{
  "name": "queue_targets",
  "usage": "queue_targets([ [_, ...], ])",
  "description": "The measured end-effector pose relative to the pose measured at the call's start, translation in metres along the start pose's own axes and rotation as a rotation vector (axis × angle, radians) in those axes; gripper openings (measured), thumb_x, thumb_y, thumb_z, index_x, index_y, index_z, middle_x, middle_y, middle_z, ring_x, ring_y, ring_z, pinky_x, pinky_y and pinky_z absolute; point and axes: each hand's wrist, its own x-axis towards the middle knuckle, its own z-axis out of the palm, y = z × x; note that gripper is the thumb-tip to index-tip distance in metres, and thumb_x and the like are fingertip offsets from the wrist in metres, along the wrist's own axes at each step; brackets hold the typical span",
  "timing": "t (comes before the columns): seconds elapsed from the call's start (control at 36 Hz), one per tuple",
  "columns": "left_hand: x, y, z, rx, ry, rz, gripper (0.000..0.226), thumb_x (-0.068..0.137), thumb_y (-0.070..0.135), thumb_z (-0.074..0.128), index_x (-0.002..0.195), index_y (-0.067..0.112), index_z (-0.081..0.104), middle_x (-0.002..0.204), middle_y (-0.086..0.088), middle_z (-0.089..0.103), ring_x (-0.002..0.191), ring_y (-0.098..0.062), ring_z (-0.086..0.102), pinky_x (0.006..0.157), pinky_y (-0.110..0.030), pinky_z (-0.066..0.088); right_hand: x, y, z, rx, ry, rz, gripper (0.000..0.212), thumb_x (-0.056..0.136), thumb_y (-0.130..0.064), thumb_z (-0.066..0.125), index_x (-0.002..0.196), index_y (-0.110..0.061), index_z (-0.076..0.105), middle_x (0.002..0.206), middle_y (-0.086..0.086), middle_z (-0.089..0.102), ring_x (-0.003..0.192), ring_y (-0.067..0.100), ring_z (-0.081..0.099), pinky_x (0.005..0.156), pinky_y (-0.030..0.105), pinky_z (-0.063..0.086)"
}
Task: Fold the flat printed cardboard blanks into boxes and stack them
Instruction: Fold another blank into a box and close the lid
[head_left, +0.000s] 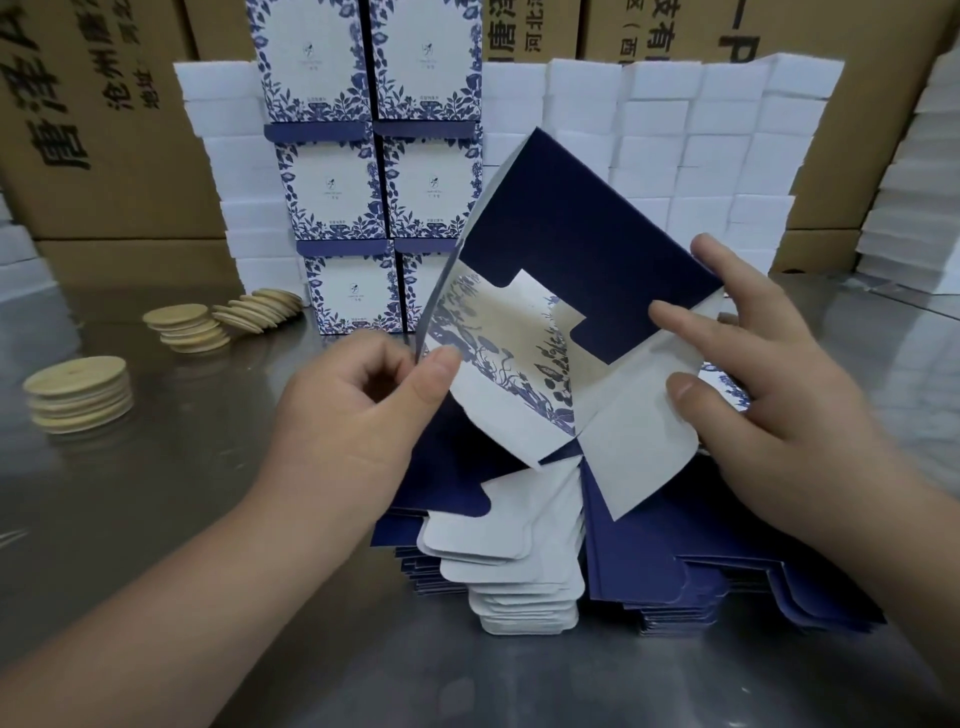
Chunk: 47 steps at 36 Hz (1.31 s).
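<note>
A flat cardboard blank (545, 322), navy with white and blue floral print, is lifted and tilted above the pile of flat blanks (524, 577) on the metal table. My left hand (358, 415) pinches its left edge between thumb and fingers. My right hand (769, 410) holds its right side, thumb on the white flap and fingers spread on the navy panel. Folded blue-and-white boxes (374, 182) stand stacked in two columns at the back centre.
Round wooden lids lie in stacks at the left (78, 395) and further back (223, 317). White foam blocks (675, 145) are piled behind, in front of brown shipping cartons (104, 119). The steel table (182, 493) shows bare at the front left.
</note>
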Motion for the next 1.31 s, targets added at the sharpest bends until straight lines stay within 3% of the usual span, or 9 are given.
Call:
queue_targets([
  [0.14,-0.008,0.015,0.005,-0.125,-0.041,-0.083,0.04,0.061,0.04,0.06,0.047,0.007,0.043,0.067,-0.01,0.041,0.035,-0.003,0.052,0.032,-0.008,0.033,0.0,-0.001,0.001,0.004,0.012,-0.001,0.041,0.081,-0.021,0.047,0.114,-0.045,0.043,0.138,-0.036,0.014,0.107,-0.036,0.023,0.082,-0.009,0.025],
  [0.31,-0.008,0.004,0.002,-0.102,-0.041,-0.158,0.048,0.052,0.048,0.074,0.06,0.009,0.048,0.079,-0.022,0.061,0.06,-0.039,0.066,0.041,-0.024,0.04,-0.001,0.001,0.001,-0.009,0.014,-0.002,0.04,0.081,-0.023,0.046,0.116,-0.043,0.044,0.138,-0.038,0.013,0.109,-0.035,0.023,0.083,-0.008,0.025],
  [0.36,-0.006,0.0,0.002,-0.033,-0.055,-0.096,0.038,0.064,0.039,0.076,0.057,0.015,0.048,0.074,0.0,0.062,0.069,-0.031,0.067,0.053,-0.025,0.039,-0.002,0.002,0.001,-0.01,0.031,0.0,0.039,0.082,-0.023,0.046,0.115,-0.042,0.045,0.137,-0.038,0.014,0.107,-0.037,0.022,0.082,-0.009,0.025],
  [0.42,-0.006,0.0,0.002,0.072,-0.043,0.015,0.039,0.069,0.033,0.073,0.05,0.019,0.042,0.073,0.015,0.055,0.074,-0.007,0.061,0.061,-0.022,0.04,-0.002,0.002,0.001,-0.007,0.042,0.004,0.039,0.082,-0.022,0.047,0.116,-0.04,0.046,0.137,-0.037,0.014,0.106,-0.037,0.023,0.082,-0.009,0.025],
  [0.58,-0.004,0.0,0.001,0.243,-0.103,0.184,0.024,0.065,0.022,0.062,0.056,0.03,0.041,0.099,0.017,0.047,0.092,0.018,0.045,0.077,0.003,0.028,-0.001,0.003,0.0,-0.013,0.051,0.042,0.04,0.082,-0.019,0.048,0.12,-0.03,0.054,0.137,-0.036,0.017,0.094,-0.028,0.037,0.074,-0.008,0.028],
  [0.83,0.001,-0.006,-0.006,0.43,-0.238,0.393,0.027,0.065,0.021,0.065,0.059,0.033,0.042,0.112,0.025,0.037,0.098,0.011,0.04,0.082,-0.002,0.029,0.0,0.004,0.0,0.019,0.094,0.047,0.038,0.081,-0.019,0.047,0.111,-0.043,0.047,0.137,-0.037,0.021,0.096,-0.029,0.035,0.072,-0.006,0.03],
  [1.03,0.0,-0.001,-0.008,0.504,-0.369,0.516,0.018,0.072,0.023,0.062,0.057,0.016,0.054,0.123,0.007,0.044,0.117,-0.011,0.041,0.094,-0.009,0.025,-0.002,0.003,0.001,0.0,0.07,0.065,0.04,0.081,-0.018,0.049,0.118,-0.031,0.055,0.138,-0.034,0.024,0.085,-0.024,0.044,0.068,-0.005,0.031],
  [1.19,-0.001,-0.005,-0.009,0.476,-0.365,0.503,0.028,0.076,0.031,0.051,0.088,0.011,0.066,0.128,0.007,0.044,0.129,-0.014,0.037,0.104,-0.024,0.032,-0.001,0.003,0.0,-0.004,0.076,0.068,0.04,0.081,-0.017,0.049,0.119,-0.026,0.057,0.139,-0.028,0.026,0.09,-0.01,0.036,0.069,-0.005,0.031],
  [1.31,-0.002,-0.003,-0.008,0.514,-0.362,0.481,0.041,0.076,0.035,0.05,0.105,0.011,0.066,0.127,0.01,0.042,0.121,-0.008,0.041,0.094,-0.028,0.035,0.0,0.001,0.0,0.013,0.066,0.053,0.038,0.081,-0.018,0.05,0.116,-0.034,0.05,0.139,-0.028,0.026,0.088,-0.013,0.04,0.069,-0.005,0.031],
])
